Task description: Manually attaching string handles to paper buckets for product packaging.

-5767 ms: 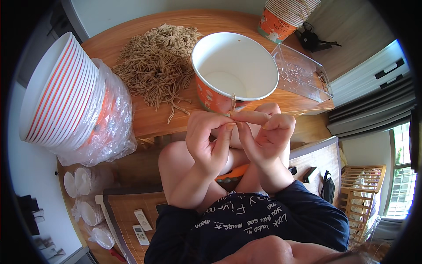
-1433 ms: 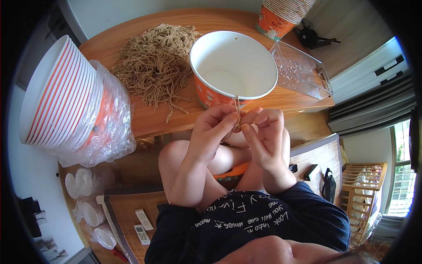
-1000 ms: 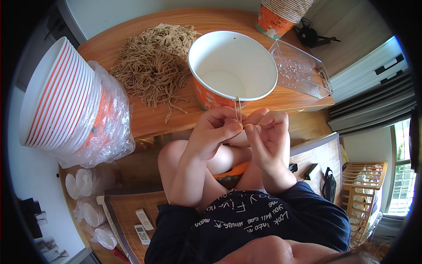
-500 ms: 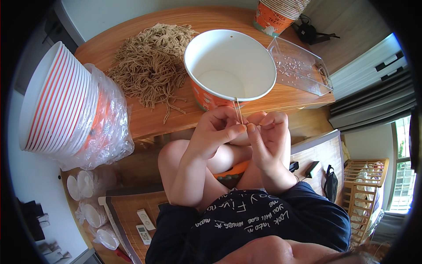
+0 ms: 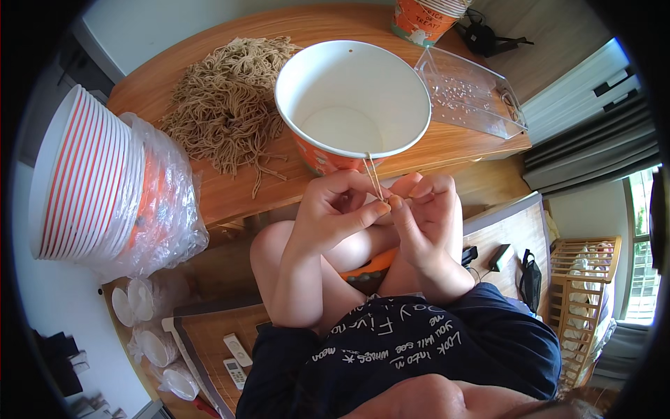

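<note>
A large white-lined paper bucket (image 5: 349,98) with an orange printed outside stands near the table's front edge. From its near rim a thin tan string (image 5: 372,174) runs down doubled to my fingers. My left hand (image 5: 342,209) pinches the string between thumb and forefinger, just below the rim. Beside it my right hand (image 5: 426,216) pinches at the same spot, its thumb meeting the left fingertips, the other fingers curled. The string's ends are mostly hidden by the fingers. A heap of tan strings (image 5: 223,105) lies to the left of the bucket.
A tall stack of buckets in clear plastic (image 5: 118,188) rises at left. At the right of the table sits a clear tray (image 5: 471,94) holding small pale bits. More nested buckets (image 5: 427,21) stand at the back. Two remotes (image 5: 236,359) lie on a low mat.
The whole view has shifted slightly, so the bucket and string heap sit a little further left. My hands keep pinching the string, with only small finger movement.
</note>
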